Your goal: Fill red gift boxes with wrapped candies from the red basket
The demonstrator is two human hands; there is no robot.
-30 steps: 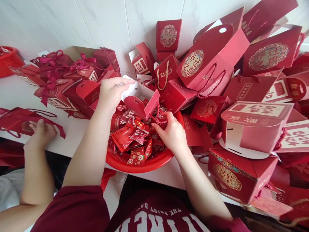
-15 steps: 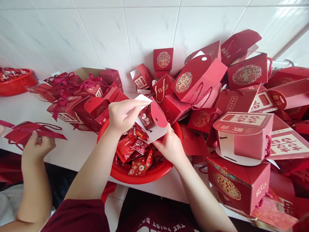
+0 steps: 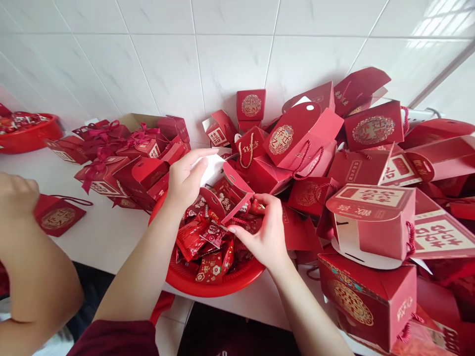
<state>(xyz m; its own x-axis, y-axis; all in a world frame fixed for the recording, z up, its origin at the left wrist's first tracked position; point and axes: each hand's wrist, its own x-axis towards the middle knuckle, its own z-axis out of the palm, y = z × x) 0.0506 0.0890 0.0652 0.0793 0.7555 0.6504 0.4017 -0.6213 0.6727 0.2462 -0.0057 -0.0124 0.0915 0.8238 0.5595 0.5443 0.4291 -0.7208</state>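
A red folding gift box (image 3: 234,190), its top open and white inner flap raised, is tilted over the basket. Wrapped sweets in red packaging show inside it. My left hand (image 3: 187,179) grips the white flap at the box's left side. At the right side, my right hand (image 3: 264,232) holds the box's near edge between thumb and fingers, close to its red cord. Directly below, a red plastic basket (image 3: 218,289) contains many red sweet packets (image 3: 193,240).
Tied gift boxes (image 3: 106,170) with ribbons crowd the left. Open gift boxes (image 3: 293,133) pile up along the tiled wall and right side. A co-worker's arm (image 3: 33,257) is at far left, beside a flat red box (image 3: 59,215). Another red basket (image 3: 33,141) stands behind.
The box in my hands has tipped and its flaps have spread wider. My right hand has shifted on its edge. The co-worker's hand has risen away, leaving a box on the table.
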